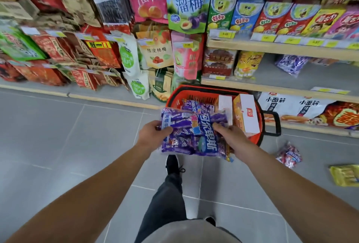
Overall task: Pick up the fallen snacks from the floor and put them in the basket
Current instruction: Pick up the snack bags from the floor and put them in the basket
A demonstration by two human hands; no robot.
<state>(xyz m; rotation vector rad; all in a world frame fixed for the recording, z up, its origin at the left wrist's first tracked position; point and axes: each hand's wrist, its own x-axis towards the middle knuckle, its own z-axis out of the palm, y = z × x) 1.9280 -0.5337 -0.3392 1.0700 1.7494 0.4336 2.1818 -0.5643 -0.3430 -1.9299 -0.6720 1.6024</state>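
Both my hands hold a clear bag of purple wrapped candies (194, 136) in the air, just in front of the red shopping basket (174, 97). My left hand (153, 134) grips the bag's left edge. My right hand (231, 141) grips its right edge, thumb on top. The basket stands on the floor by the shelf and holds another purple candy bag (196, 104) and two boxes, one white (225, 104) and one orange and white (245, 114). A red and white candy bag (289, 155) and a yellow packet (344, 174) lie on the floor to the right.
Shelves (281, 47) packed with snack bags and boxes fill the back and right. Hanging bags cover the rack on the left. The grey tiled floor (68, 145) spreads out to the left. My black shoe (172, 165) and dark trouser leg are below the bag.
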